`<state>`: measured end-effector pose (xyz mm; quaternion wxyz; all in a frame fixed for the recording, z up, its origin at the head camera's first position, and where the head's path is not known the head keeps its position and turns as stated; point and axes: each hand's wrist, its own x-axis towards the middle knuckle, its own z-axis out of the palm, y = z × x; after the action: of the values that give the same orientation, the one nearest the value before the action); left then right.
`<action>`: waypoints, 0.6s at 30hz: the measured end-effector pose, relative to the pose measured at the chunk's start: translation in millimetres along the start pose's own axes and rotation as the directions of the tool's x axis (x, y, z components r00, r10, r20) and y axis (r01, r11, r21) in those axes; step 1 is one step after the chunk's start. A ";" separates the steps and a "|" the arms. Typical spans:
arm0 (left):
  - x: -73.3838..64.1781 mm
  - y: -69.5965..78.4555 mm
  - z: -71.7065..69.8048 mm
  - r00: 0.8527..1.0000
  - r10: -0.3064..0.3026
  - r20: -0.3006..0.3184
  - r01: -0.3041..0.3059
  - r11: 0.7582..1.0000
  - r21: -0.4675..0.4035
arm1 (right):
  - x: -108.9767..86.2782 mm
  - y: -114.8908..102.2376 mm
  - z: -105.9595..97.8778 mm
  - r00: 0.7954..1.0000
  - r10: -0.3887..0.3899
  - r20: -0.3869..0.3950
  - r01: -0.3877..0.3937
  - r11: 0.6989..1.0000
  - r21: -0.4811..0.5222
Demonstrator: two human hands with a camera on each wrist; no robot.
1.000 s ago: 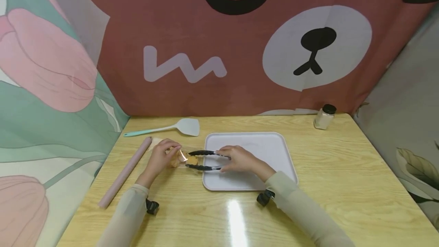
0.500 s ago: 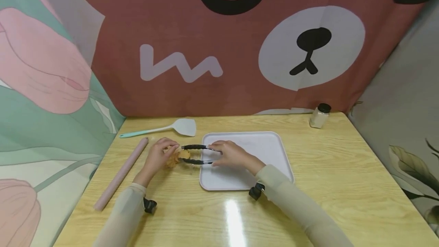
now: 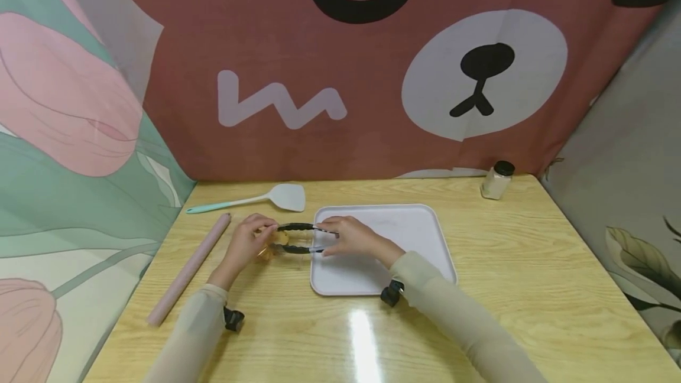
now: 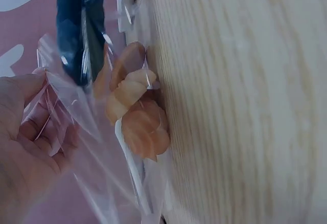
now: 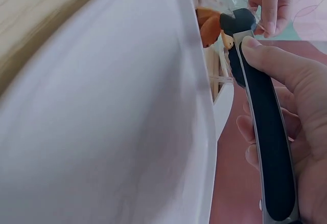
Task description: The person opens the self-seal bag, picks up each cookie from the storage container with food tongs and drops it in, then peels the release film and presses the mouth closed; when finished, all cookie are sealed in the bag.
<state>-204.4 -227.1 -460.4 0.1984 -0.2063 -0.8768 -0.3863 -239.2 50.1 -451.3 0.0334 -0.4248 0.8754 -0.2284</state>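
My left hand pinches the edge of a clear plastic bag between thumb and fingers. Inside the bag lie several brown and tan bread-like pieces, ridged like small rolls. With my right hand I grip metal tongs with black handle pads and black scalloped tips, thumb on one arm and fingers on the other. The tongs' arms are spread apart. Their tips reach into the bag's mouth, on either side of a yellowish piece in the head view. Clear film overlaps the tips in the left wrist view.
A white rectangular tray lies under my right hand. Behind the bag is a white spatula with a mint handle. A pinkish rod lies at the left, and a black-lidded jar stands at the back right.
My right hand has shifted left with the tongs, bringing their tips deeper into the bag and closer to my left hand. The left hand keeps its pinch; the head view has turned slightly.
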 end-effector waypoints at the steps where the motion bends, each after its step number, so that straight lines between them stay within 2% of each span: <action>1: -0.2 -0.4 0.1 1.000 0.000 -0.001 0.000 1.000 0.000 | 1.7 -1.1 0.2 1.000 -0.004 0.001 0.004 1.000 0.000; 9: -1.3 1.1 -1.5 0.999 -0.047 -0.005 0.047 0.999 0.003 | 9.2 -6.6 0.4 1.000 0.007 0.012 -0.008 0.999 0.048; 13: -2.2 0.5 -2.3 0.998 -0.070 0.004 0.070 0.997 0.010 | 10.5 -6.7 2.5 1.000 0.020 0.020 -0.021 0.999 0.039; 18: -3.0 -0.8 -2.6 0.998 -0.059 0.015 0.059 0.998 0.004 | 7.3 -5.2 4.3 0.999 0.040 0.012 -0.040 0.999 0.029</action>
<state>-201.9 -230.3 -460.8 0.1807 -0.1829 -0.8847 -0.3889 -239.0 40.2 -451.9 0.0493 -0.4080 0.8800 -0.2379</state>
